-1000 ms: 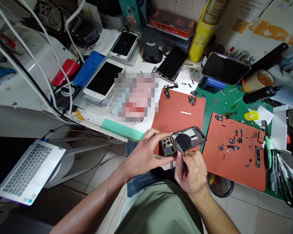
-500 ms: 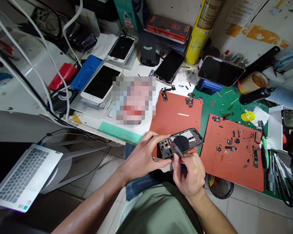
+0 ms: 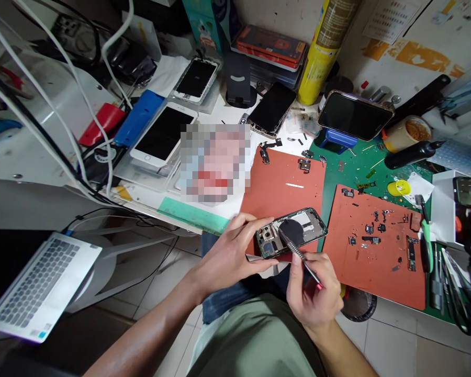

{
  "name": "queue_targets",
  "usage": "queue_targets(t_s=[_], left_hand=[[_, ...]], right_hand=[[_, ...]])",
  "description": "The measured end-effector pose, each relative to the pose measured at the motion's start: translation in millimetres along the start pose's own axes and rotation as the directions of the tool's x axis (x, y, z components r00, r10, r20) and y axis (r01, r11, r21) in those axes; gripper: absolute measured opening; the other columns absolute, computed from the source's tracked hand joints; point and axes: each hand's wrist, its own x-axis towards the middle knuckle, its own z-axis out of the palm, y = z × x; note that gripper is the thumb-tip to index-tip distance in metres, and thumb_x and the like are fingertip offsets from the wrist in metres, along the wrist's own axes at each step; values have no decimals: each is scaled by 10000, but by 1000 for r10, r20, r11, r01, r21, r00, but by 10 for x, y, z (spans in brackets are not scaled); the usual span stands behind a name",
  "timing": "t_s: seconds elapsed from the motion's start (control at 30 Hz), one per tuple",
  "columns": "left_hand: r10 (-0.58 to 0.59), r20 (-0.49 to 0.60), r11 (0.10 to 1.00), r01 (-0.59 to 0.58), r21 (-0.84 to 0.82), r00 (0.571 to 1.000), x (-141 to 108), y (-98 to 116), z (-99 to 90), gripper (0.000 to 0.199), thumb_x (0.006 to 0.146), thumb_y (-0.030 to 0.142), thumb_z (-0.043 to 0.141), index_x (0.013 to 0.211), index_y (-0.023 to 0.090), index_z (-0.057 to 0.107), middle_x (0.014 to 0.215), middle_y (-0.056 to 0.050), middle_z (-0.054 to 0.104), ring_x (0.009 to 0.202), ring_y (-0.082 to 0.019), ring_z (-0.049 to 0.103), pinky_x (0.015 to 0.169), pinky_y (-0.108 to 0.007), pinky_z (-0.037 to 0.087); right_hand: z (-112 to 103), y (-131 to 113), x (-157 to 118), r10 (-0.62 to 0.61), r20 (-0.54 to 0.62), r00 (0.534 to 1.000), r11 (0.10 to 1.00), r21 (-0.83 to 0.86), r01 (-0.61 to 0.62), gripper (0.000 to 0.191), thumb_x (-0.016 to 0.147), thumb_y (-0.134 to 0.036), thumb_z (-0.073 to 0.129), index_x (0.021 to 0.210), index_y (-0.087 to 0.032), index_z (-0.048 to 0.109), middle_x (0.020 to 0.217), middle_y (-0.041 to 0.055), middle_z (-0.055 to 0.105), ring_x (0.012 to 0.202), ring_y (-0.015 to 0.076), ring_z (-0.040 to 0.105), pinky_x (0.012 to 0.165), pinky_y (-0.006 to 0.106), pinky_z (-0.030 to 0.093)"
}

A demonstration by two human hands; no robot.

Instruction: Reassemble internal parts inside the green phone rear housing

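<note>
My left hand (image 3: 230,254) grips the left end of an opened phone housing (image 3: 310,235), thumb along its lower edge and fingers along the upper one. The housing is tilted over the front edge of the left orange mat (image 3: 286,183), its inside facing up, with a round black pad near the middle. My right hand (image 3: 316,288) is closed around a slim metal tool (image 3: 298,252) with a ridged grip and a pinkish-red end. The tool's tip is at the housing's interior, by the left side of the black pad; whether it touches is unclear.
Small phone parts lie on the right orange mat (image 3: 377,277). A phone (image 3: 355,115) leans on a blue stand behind. White-framed phone (image 3: 163,134) and blurred item (image 3: 220,165) lie left. Hand tools (image 3: 447,283) stand at the right edge. A laptop (image 3: 43,285) is lower left.
My right hand has moved right and slightly down, showing more of the tool. The tool's tip has shifted right across the housing. My left hand still holds the housing, nearly unmoved.
</note>
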Motion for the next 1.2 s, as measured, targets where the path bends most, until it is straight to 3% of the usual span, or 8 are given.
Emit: queue_targets(t_s=[0.1, 0.2, 0.27, 0.37, 0.5, 0.63, 0.93, 1.2], left_hand=[[94, 25, 990, -96, 103, 995, -3, 2, 5, 837, 932, 349, 868, 1634, 261, 421, 1481, -127, 649, 1332, -303, 609, 1085, -466, 595], [177, 39, 969, -181, 170, 983, 14, 0, 5, 874, 919, 357, 871, 1644, 229, 401, 1593, -139, 617, 1384, -331, 553, 1139, -516, 555], [227, -28, 957, -217, 191, 974, 52, 10, 8, 737, 945, 324, 843, 1577, 199, 485, 1531, -141, 672, 1332, -327, 580, 1109, -514, 564], [298, -160, 948, -273, 165, 941, 158, 58, 21, 359, 1040, 201, 710, 1389, 187, 629, 1254, -97, 797, 1136, -266, 663, 992, -429, 599], [348, -185, 937, -337, 92, 919, 312, 121, 13, 105, 1083, 168, 630, 1162, 182, 696, 1047, -53, 806, 993, -213, 701, 889, -345, 602], [363, -165, 930, -347, 120, 917, 432, 83, -39, 170, 1117, 176, 561, 1011, 189, 694, 929, -21, 779, 892, -175, 714, 807, -286, 591], [78, -353, 942, 47, 332, 932, 1017, -35, -58, 281, 1098, 204, 528, 1145, 137, 796, 1085, -134, 780, 878, -264, 734, 779, -411, 581], [-9, -348, 923, 141, 357, 937, 1177, -78, -14, 282, 1073, 230, 563, 1160, 218, 831, 1085, -82, 757, 857, -214, 703, 776, -359, 576]], right_hand=[[-50, -28, 5, 352, -124, 928, 933, 122, -338, 278, 927, -88, 803, 1127, -203, 647, 900, 18, 704, 779, 178, 736, 684, 315, 617], [-96, -27, 83, 693, -101, 714, 701, 323, -636, 212, 958, -274, 831, 1029, -217, 640, 824, -27, 654, 658, 122, 662, 603, 250, 550], [-124, -8, 142, 777, -33, 628, 578, 432, -692, 260, 937, -336, 861, 988, -221, 633, 786, -52, 608, 622, 97, 604, 587, 231, 508], [-150, 13, 188, 814, 31, 580, 485, 515, -707, 297, 904, -357, 896, 973, -223, 640, 772, -61, 588, 632, 89, 577, 587, 221, 472], [-162, 9, 176, 834, 69, 548, 430, 541, -723, 315, 890, -377, 908, 977, -223, 647, 782, -55, 594, 644, 91, 567, 575, 218, 445], [-179, 36, 165, 841, 65, 537, 425, 535, -730, 320, 896, -389, 904, 981, -221, 645, 782, -56, 587, 643, 91, 548, 578, 223, 441], [-202, 96, 115, 813, -40, 581, 530, 463, -710, 323, 917, -397, 879, 985, -216, 621, 770, -55, 583, 621, 100, 550, 581, 236, 458], [-202, 74, 62, 825, -30, 565, 506, 486, -712, 319, 912, -380, 884, 983, -212, 622, 777, -48, 598, 615, 95, 543, 576, 230, 465]])
